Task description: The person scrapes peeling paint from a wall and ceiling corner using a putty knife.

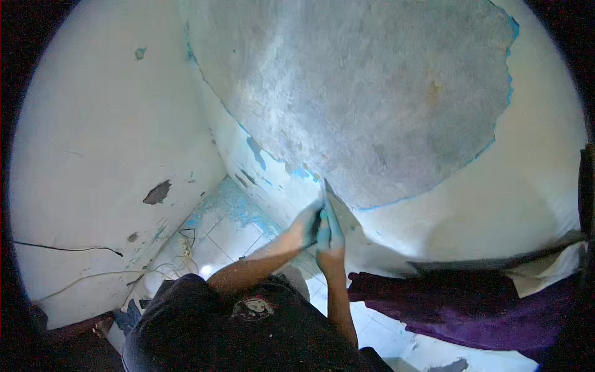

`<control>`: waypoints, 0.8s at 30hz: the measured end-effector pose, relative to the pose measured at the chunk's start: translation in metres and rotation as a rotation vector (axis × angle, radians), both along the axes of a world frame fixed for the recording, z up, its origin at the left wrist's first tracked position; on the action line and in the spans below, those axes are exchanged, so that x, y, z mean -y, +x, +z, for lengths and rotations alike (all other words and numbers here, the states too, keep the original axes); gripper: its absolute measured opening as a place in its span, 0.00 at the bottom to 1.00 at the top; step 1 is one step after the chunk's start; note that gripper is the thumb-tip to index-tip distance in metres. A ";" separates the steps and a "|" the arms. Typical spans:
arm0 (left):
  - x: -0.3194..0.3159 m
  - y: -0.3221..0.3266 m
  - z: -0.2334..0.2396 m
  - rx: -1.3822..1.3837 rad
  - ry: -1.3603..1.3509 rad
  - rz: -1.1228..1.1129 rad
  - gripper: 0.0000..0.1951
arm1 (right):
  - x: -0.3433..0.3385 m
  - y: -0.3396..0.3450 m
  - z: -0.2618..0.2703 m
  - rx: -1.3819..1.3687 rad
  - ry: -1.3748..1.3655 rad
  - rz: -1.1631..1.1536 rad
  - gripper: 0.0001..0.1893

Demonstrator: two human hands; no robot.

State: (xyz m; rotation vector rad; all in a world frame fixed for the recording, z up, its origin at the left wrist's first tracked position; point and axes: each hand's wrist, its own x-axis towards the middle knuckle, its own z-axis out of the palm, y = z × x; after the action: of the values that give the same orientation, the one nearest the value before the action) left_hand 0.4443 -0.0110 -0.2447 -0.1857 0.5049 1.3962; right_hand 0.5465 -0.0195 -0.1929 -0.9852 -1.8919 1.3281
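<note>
My left hand (309, 223) and my right hand (330, 230) are close together in front of the wall, around a narrow scraper-like tool (325, 186); blur hides its exact kind. Its tip meets the lower edge of a large grey bare patch (353, 102) on the wall. My right hand is closed on the tool's lower part. The left hand's fingers lie against the tool or the other hand; which of these cannot be made out. Off-white paint (288, 186) with blue traces borders the patch beside the tip.
Pale tiles (232, 235) with blue-green flakes cover the floor at the wall corner. A power strip (185, 248) and a pale cable (100, 275) lie at the left. Dark purple cloth (465, 316) is at the lower right. The left wall (116, 139) has chipped spots.
</note>
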 end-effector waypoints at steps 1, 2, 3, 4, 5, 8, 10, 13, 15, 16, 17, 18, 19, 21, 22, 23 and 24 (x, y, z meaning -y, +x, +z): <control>-0.002 0.010 0.004 -0.053 -0.066 0.001 0.15 | -0.001 0.004 -0.001 -0.004 0.002 0.008 0.23; -0.001 0.020 0.007 -0.015 -0.032 0.078 0.15 | -0.002 0.007 -0.002 -0.014 0.048 -0.011 0.23; -0.001 0.019 0.009 -0.015 -0.031 0.081 0.15 | -0.003 0.009 -0.001 -0.020 0.093 -0.035 0.23; -0.001 0.015 0.010 -0.007 0.011 0.064 0.15 | -0.005 0.008 0.001 0.062 0.116 -0.035 0.23; 0.001 0.016 0.018 0.006 0.050 0.049 0.14 | -0.004 0.012 -0.005 0.095 0.120 -0.027 0.23; 0.003 0.017 0.019 -0.042 -0.029 0.054 0.16 | -0.003 0.007 0.001 0.008 0.070 -0.014 0.22; 0.000 0.011 -0.005 -0.060 -0.022 0.041 0.18 | 0.001 -0.001 0.011 0.053 0.066 -0.029 0.22; 0.003 0.006 0.011 -0.113 -0.095 0.047 0.17 | -0.003 0.001 -0.002 0.022 0.062 -0.006 0.22; 0.001 0.021 -0.007 -0.052 -0.074 0.022 0.17 | 0.001 0.013 -0.005 0.009 0.050 -0.003 0.22; 0.004 0.028 0.016 -0.043 -0.159 -0.018 0.16 | 0.002 0.023 -0.006 0.004 0.036 -0.016 0.23; 0.005 0.031 0.013 -0.041 -0.163 -0.026 0.16 | 0.003 0.027 -0.007 0.007 0.032 -0.023 0.23; 0.006 0.033 0.007 -0.024 -0.084 -0.022 0.16 | 0.003 0.030 -0.009 0.044 0.073 -0.028 0.23; 0.005 0.036 0.001 -0.006 -0.005 -0.022 0.16 | 0.002 0.034 -0.011 0.082 0.115 -0.035 0.23; 0.001 0.041 -0.023 0.018 -0.011 -0.042 0.17 | 0.003 0.046 -0.017 0.060 0.048 -0.006 0.24; 0.001 0.044 -0.039 0.001 0.005 -0.075 0.19 | 0.004 0.051 -0.019 0.110 -0.035 0.001 0.24; 0.002 0.047 -0.039 -0.013 0.023 -0.112 0.20 | 0.005 0.060 -0.020 0.160 -0.118 0.004 0.24; 0.003 0.052 -0.039 -0.061 -0.022 -0.146 0.21 | 0.007 0.068 -0.021 0.226 -0.230 -0.014 0.25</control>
State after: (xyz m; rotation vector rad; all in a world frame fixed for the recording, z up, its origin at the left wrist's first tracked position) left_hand 0.4963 -0.0137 -0.2839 -0.1223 0.5737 1.2571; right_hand 0.6146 -0.0270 -0.2139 -1.3099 -1.9197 1.5046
